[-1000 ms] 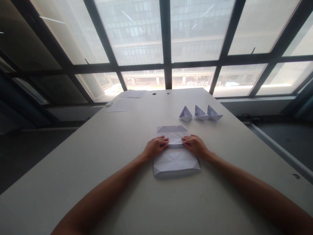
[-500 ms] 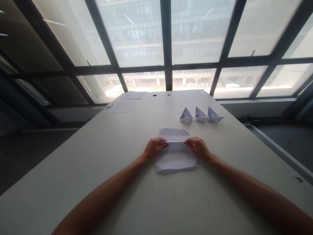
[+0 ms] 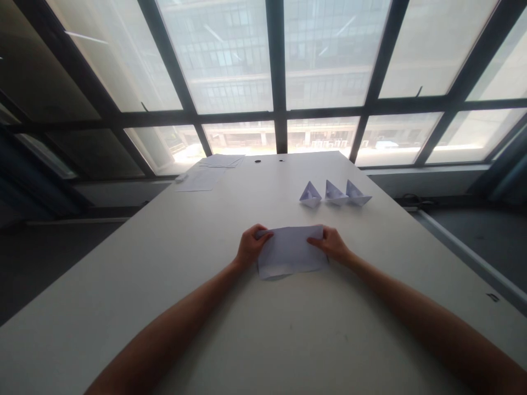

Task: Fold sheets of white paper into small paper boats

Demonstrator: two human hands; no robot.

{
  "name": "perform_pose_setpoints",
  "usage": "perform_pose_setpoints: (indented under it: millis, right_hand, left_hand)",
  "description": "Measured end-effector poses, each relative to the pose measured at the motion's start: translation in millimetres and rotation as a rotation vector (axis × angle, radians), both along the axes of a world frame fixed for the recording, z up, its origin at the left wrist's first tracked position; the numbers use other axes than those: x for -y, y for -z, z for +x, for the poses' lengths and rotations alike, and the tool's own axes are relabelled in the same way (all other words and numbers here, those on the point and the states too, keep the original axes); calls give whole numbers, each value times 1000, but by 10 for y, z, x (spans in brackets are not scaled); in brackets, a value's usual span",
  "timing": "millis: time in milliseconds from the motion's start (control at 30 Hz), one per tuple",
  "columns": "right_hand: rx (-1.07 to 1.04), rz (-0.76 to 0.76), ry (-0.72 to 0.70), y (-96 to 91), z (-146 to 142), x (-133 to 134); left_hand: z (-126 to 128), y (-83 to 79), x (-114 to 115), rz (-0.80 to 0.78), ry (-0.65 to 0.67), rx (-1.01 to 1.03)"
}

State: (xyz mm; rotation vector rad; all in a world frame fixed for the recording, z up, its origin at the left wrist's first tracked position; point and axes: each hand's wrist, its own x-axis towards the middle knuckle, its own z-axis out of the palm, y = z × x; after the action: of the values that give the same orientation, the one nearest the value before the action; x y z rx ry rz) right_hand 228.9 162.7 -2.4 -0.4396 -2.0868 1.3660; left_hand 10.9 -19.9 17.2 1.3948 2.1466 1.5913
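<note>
A folded white paper sheet (image 3: 289, 251) lies on the white table (image 3: 206, 307) in front of me. My left hand (image 3: 250, 247) pinches its upper left corner. My right hand (image 3: 332, 245) pinches its right edge near the top. Both hands have their fingers closed on the paper. The far half is folded over toward me, so the sheet looks about half its former depth.
Three small folded paper boats (image 3: 334, 193) stand in a row beyond the sheet to the right. Loose sheets of paper (image 3: 206, 171) lie at the far left end of the table, near two dark holes (image 3: 268, 161). Large windows rise behind the table.
Both hands have folded the far half of the sheet down toward me; earlier the paper lay opened out with its far flap flat on the table.
</note>
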Motion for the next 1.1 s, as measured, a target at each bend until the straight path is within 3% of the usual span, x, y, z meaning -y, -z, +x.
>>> perform_pose_setpoints:
  millis: [200,367,500,700,867,1100]
  right_hand:
    - [31,26,88,79,-27,-25]
    - [-48,-10,229,114,-23,-72]
    - [-110,6,332,122,-23,-93]
    - [-150,-34,347,52,-35,10]
    - [-70,-30,362,62,-38,-8]
    - [87,239,378,106,-53,29]
  left_hand:
    - [-14,18,-15,46,44,196]
    - [35,9,-48,33,323,411]
    - [72,37,-41,17,393,375]
    - [145,112,-13,56,324,333]
    - [165,74,-34,-72,182,253]
    - [112,147,-38,-281,-30,-365]
